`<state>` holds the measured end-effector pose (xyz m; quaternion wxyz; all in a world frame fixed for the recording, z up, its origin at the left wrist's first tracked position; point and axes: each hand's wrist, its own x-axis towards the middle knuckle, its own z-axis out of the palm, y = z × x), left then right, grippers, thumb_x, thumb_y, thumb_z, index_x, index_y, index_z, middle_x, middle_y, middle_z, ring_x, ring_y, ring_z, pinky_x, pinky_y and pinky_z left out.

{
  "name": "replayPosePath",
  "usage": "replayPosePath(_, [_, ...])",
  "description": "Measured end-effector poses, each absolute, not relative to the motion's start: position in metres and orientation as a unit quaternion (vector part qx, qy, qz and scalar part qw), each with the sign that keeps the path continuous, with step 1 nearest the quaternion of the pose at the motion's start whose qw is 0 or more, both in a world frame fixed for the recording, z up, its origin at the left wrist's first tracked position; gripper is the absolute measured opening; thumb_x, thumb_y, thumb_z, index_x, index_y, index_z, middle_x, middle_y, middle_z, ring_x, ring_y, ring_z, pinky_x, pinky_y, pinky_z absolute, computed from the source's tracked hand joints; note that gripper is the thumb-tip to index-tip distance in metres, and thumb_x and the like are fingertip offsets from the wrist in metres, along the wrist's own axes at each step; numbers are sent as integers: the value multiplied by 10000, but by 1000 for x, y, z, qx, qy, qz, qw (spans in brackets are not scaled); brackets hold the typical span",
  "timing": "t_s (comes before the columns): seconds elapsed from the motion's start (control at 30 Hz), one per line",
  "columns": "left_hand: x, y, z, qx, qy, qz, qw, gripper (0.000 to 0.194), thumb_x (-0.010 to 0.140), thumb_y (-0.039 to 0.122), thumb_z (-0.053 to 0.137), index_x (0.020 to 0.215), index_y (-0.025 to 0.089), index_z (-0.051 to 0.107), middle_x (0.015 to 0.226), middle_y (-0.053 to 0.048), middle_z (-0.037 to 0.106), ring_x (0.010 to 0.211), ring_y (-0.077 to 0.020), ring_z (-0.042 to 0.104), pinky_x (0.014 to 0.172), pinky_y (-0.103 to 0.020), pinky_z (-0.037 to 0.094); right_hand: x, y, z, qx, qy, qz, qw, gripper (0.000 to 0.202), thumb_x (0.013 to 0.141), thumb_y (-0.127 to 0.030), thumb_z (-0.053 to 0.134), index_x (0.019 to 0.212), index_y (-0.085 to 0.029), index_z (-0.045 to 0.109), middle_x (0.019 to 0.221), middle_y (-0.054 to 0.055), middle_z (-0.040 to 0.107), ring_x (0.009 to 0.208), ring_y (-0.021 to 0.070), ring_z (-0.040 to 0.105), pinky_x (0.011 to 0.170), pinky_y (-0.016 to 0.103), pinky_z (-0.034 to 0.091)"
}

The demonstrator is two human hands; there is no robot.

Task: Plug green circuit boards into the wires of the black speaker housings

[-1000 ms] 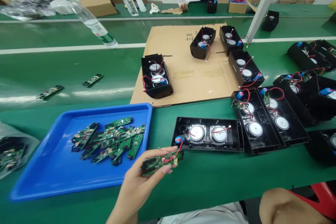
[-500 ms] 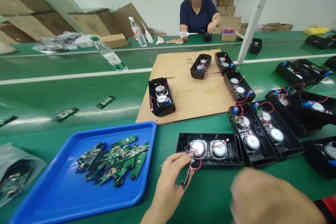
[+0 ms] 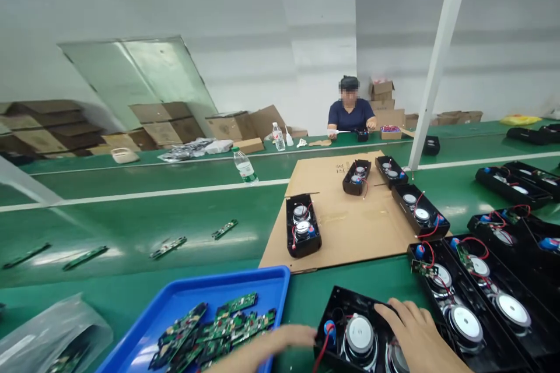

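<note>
R hand (image 3: 417,329) on blk spkr housing (image 3: 342,302), thumb apart from fingers. L hand (image 3: 293,338) at housing's left end, blurred; finger spread unclear. Blue tray (image 3: 286,288) w/ PCBs (image 3: 219,333) adj.

Right hand (image 3: 415,332): previously well apart from the case (image 3: 343,306), now laid across it. Case: turned from its former near-level alignment, its right end now angled toward the wearer. Left hand (image 3: 284,339): previously gripping a board, now at the case's left end. View: raised, bringing in a door (image 3: 144,76).
</note>
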<state>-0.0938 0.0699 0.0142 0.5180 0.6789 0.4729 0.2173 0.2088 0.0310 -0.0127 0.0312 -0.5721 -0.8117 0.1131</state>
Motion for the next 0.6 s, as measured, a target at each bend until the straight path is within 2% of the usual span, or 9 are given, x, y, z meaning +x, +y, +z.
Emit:
replayPosePath(0.07, [-101, 104, 30, 644, 511, 275, 498, 397, 654, 580, 665, 866, 245, 647, 938, -48, 704, 919, -253, 650, 782, -333, 510, 215, 33, -7, -601, -777, 158, 99, 753, 614, -148, 646, 1333, -270, 460, 1276, 131, 556, 1111, 349, 543, 867, 475, 474])
replayPosePath(0.1, [-101, 121, 33, 600, 560, 322, 472, 371, 665, 573, 645, 755, 216, 601, 788, -31, 684, 789, -223, 659, 665, -302, 511, 218, 35, 0, -606, -761, 192, 128, 769, 618, -186, 657, 1352, -249, 435, 1294, 130, 538, 1144, 339, 522, 895, 455, 463])
replayPosePath(0.17, [-92, 150, 28, 555, 596, 361, 455, 373, 696, 556, 600, 632, 213, 469, 561, 33, 564, 555, -163, 602, 469, -239, 426, 222, 42, 23, -613, -730, 248, 176, 864, 589, -263, 693, 1389, -194, 374, 1354, 142, 468, 1223, 331, 450, 981, 436, 403])
replayPosePath(0.2, [-84, 161, 22, 542, 601, 366, 460, 377, 707, 540, 593, 611, 217, 422, 496, 64, 500, 465, -136, 554, 411, -218, 371, 224, 46, 37, -620, -714, 263, 194, 915, 568, -290, 705, 1401, -176, 345, 1379, 148, 432, 1254, 331, 412, 1018, 436, 365])
replayPosePath(0.27, [-62, 171, 9, 541, 582, 347, 498, 338, 757, 471, 583, 626, 209, 415, 460, 90, 461, 369, -104, 495, 358, -199, 316, 224, 56, 63, -639, -684, 268, 228, 936, 575, -334, 693, 1411, -175, 304, 1408, 146, 381, 1293, 324, 353, 1064, 446, 301])
replayPosePath(0.33, [-40, 171, -2, 540, 558, 319, 544, 246, 819, 375, 574, 702, 178, 485, 519, 76, 522, 374, -94, 513, 363, -201, 360, 224, 65, 82, -662, -653, 262, 258, 914, 604, -383, 666, 1409, -190, 277, 1412, 139, 363, 1305, 312, 331, 1077, 459, 271])
replayPosePath(0.4, [-20, 168, -8, 540, 536, 298, 577, 156, 866, 300, 559, 850, 144, 554, 646, 39, 595, 465, -98, 571, 428, -222, 451, 227, 73, 92, -675, -628, 265, 284, 919, 616, -435, 656, 1407, -205, 248, 1415, 137, 352, 1318, 304, 312, 1083, 464, 257])
replayPosePath(0.5, [7, 178, -10, 540, 530, 297, 582, 201, 891, 286, 547, 1024, 137, 574, 867, -21, 639, 667, -127, 627, 580, -283, 537, 238, 81, 95, -674, -600, 285, 324, 958, 596, -493, 673, 1398, -212, 231, 1396, 147, 374, 1329, 303, 306, 1084, 469, 256])
replayPosePath(0.6, [42, 214, -8, 549, 549, 311, 547, 275, 890, 311, 546, 1113, 151, 559, 1041, -65, 627, 835, -175, 636, 701, -357, 551, 252, 88, 95, -660, -570, 306, 384, 953, 586, -538, 687, 1373, -214, 260, 1346, 149, 432, 1317, 294, 338, 1081, 449, 274])
